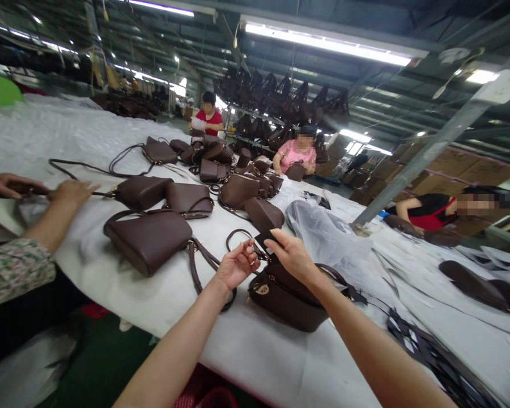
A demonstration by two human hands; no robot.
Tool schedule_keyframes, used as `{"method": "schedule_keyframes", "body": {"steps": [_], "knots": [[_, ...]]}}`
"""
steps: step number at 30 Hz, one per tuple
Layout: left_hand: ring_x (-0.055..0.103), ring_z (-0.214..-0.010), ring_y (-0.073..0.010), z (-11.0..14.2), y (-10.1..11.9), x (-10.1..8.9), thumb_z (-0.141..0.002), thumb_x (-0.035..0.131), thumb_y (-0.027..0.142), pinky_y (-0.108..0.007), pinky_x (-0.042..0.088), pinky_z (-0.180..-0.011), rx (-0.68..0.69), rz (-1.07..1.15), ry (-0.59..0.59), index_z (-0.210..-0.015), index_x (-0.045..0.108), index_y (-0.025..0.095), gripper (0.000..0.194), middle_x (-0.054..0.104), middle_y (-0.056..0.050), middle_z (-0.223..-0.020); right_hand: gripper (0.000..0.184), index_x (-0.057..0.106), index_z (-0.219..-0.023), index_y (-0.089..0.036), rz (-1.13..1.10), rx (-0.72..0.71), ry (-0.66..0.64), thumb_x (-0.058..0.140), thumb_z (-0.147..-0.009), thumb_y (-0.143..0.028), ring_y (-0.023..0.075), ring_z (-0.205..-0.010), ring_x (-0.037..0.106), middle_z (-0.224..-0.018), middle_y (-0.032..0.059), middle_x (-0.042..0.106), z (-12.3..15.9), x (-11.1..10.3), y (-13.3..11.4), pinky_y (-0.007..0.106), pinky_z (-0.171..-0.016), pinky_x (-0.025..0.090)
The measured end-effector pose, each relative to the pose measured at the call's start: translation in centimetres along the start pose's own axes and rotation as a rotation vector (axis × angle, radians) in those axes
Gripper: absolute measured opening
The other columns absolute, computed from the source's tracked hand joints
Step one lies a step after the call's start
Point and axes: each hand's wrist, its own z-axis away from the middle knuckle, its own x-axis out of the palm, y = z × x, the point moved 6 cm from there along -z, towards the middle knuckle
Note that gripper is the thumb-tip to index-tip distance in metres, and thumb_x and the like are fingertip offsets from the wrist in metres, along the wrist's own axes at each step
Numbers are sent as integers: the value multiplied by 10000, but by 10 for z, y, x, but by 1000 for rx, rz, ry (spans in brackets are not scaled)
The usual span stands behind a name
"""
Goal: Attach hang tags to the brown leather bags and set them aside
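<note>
A dark brown handbag [295,309] with a round gold charm [262,289] lies on the table in front of me. Above its near left end, my left hand [240,265] has its fingers curled in a pinch, at a thin strap or cord too small to make out. My right hand [295,255] is closed on a small flat dark tag [263,241], thumb and fingers at its edge. Both hands are close together, almost touching. A looped brown strap [233,232] rises just behind my left hand.
Several brown bags [148,241] lie to the left and ahead on the white table [238,345]. Clear plastic [323,224] lies beyond my right hand; black straps [425,345] lie at right. A co-worker's hands [68,192] hold a strap at left. Other people sit across the table.
</note>
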Motion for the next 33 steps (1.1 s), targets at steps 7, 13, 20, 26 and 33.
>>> {"method": "schedule_keyframes", "body": {"steps": [7,13,20,26,33], "knots": [[583,-574,-82,1,-2,-9,-885,616,220,-195,470,-566,48,0,187,-859,668,114,121,598,5,-623,192,602,-974,-204,699,28,-238,413,-973,-230,181,-764,637,-892,56,692,-3,20,-10,262,-586,317],[528,-457,-49,-3,14,-11,-763,732,206,-147,370,-445,123,-319,333,-743,647,114,127,566,38,-529,260,607,-1088,-208,842,-48,-367,365,-993,-224,206,-877,660,-987,101,692,-3,29,-24,275,-697,395],[671,-586,-142,8,35,3,-741,682,152,-202,447,-511,54,-464,296,-782,672,102,66,686,-37,-614,256,628,-1037,-197,741,3,-399,385,-996,-267,210,-902,670,-990,102,714,-10,20,-27,265,-693,402],[646,-525,-125,11,30,5,-871,581,251,-216,446,-513,-29,-443,277,-790,661,112,180,664,-20,-572,249,656,-1045,-181,756,47,-421,435,-962,-261,244,-953,682,-1001,132,726,-12,18,-29,273,-699,440],[649,-528,-121,11,26,1,-916,519,324,-189,408,-478,-72,-471,302,-768,675,86,321,674,-52,-590,242,698,-1006,-146,829,40,-495,472,-920,-153,267,-971,691,-1003,173,729,-10,32,-44,315,-743,487]]}}
